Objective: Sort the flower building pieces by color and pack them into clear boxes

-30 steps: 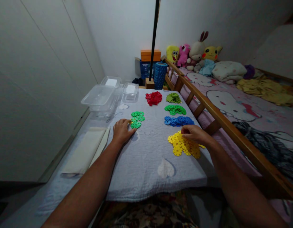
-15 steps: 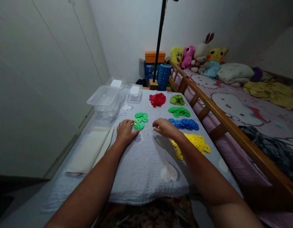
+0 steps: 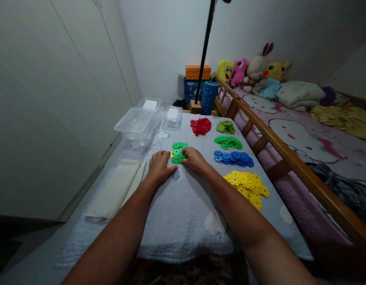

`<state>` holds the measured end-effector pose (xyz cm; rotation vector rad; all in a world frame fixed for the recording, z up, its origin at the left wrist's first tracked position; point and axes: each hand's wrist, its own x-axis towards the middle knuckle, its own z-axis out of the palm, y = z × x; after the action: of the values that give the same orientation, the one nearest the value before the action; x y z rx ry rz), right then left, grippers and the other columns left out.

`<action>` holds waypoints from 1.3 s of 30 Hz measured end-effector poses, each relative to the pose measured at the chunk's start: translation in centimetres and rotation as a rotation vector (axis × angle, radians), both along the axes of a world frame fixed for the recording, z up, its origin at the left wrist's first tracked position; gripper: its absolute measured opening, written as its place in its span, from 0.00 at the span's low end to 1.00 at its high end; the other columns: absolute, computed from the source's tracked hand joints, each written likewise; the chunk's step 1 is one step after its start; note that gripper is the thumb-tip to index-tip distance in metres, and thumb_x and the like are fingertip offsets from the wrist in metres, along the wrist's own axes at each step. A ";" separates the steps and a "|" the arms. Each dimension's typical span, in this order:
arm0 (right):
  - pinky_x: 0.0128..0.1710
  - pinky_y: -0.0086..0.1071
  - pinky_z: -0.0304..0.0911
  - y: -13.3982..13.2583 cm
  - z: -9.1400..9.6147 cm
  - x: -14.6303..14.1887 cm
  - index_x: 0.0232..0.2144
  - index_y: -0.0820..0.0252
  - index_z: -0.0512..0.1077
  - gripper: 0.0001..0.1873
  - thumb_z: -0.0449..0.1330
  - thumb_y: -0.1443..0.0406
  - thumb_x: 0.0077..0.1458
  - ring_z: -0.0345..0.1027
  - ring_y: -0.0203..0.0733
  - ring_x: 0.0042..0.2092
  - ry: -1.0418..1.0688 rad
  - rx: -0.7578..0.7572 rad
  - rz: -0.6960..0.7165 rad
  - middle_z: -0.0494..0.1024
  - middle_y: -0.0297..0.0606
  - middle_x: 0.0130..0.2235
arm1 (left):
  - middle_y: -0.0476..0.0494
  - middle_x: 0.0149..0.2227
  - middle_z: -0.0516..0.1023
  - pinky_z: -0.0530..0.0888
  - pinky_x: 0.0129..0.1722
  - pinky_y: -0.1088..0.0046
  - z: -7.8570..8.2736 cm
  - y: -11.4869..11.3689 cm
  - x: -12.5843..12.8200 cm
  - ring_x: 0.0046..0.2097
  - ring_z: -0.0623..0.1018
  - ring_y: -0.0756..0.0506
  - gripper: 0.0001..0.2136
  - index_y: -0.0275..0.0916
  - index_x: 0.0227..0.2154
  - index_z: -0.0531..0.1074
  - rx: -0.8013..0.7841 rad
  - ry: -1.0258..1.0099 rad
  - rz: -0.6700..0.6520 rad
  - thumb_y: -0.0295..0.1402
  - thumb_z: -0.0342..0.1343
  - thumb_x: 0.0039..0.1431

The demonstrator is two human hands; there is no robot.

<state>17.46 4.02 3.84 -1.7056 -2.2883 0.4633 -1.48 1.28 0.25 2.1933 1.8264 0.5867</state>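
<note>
A small cluster of green flower-shaped plastic pieces lies mid-table, with a bit of yellow piece showing at its left edge. My left hand rests on the cloth just left of the cluster, thumb stretched away from the fingers, its fingertips beside the yellow piece. From the right, my right hand reaches the cluster with thumb and fingers pinched on a green piece at its edge; the fingers partly cover that piece. Sorted piles lie to the right: yellow, blue, green, light green and red.
Clear plastic containers stand at the back left, with a lidded box beside them. A folded cream cloth lies at the left. The wooden bed rail runs along the right side. A black pole rises behind the table.
My right hand has moved left from over the bare cloth to the green cluster, where its fingers now pinch. My left hand stays beside the cluster. The view has shifted slightly.
</note>
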 end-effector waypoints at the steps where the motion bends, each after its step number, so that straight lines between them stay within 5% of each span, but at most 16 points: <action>1: 0.40 0.29 0.59 0.0 0.1 0.4 0.44 0.59 0.76 0.15 0.67 0.66 0.53 0.70 0.41 0.42 0.003 -0.008 -0.006 0.80 0.39 0.43 | 0.36 0.61 0.70 0.66 0.60 0.56 0.0 0.0 0.1 0.62 0.68 0.33 0.30 0.41 0.58 0.69 0.000 0.002 0.002 0.46 0.63 0.54; 13: 0.32 0.26 0.58 1.7 2.0 6.5 0.35 0.60 0.75 0.07 0.64 0.71 0.51 0.68 0.34 0.30 0.207 -0.157 -0.044 0.78 0.31 0.30 | 0.37 0.62 0.71 0.65 0.62 0.53 0.8 -0.5 0.7 0.63 0.67 0.32 0.27 0.42 0.59 0.71 -0.003 0.036 0.015 0.45 0.61 0.58; 18: 0.31 0.27 0.60 4.8 3.3 13.3 0.30 0.60 0.77 0.04 0.64 0.69 0.47 0.68 0.35 0.28 0.299 0.016 -0.397 0.77 0.31 0.26 | 0.37 0.62 0.71 0.66 0.62 0.53 0.5 -0.5 0.6 0.63 0.68 0.33 0.27 0.43 0.59 0.71 0.007 0.048 0.019 0.46 0.60 0.58; 24: 0.31 0.28 0.62 7.2 2.9 19.8 0.37 0.64 0.77 0.13 0.63 0.69 0.45 0.69 0.38 0.29 0.285 0.161 -0.708 0.77 0.34 0.27 | 0.38 0.61 0.72 0.65 0.62 0.54 0.5 -0.5 0.6 0.62 0.68 0.33 0.26 0.44 0.58 0.72 0.015 0.043 0.013 0.45 0.59 0.58; 30: 0.31 0.29 0.63 7.6 1.1 21.5 0.33 0.65 0.78 0.09 0.62 0.72 0.45 0.71 0.40 0.30 0.246 0.174 -0.877 0.79 0.40 0.28 | 0.38 0.62 0.71 0.64 0.62 0.53 0.7 -0.5 0.7 0.63 0.67 0.33 0.26 0.45 0.58 0.71 -0.003 0.023 0.018 0.45 0.60 0.58; 39: 0.37 0.31 0.65 7.0 1.2 21.5 0.30 0.65 0.79 0.09 0.59 0.74 0.46 0.75 0.45 0.37 0.164 0.185 -0.867 0.82 0.46 0.34 | 0.38 0.62 0.71 0.64 0.62 0.53 0.5 -0.6 0.7 0.63 0.67 0.33 0.26 0.45 0.59 0.71 0.004 0.031 0.018 0.46 0.59 0.58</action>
<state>38.98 11.04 5.00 -2.2160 -1.2404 0.1779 -0.82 0.70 0.72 2.2028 1.8639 0.5637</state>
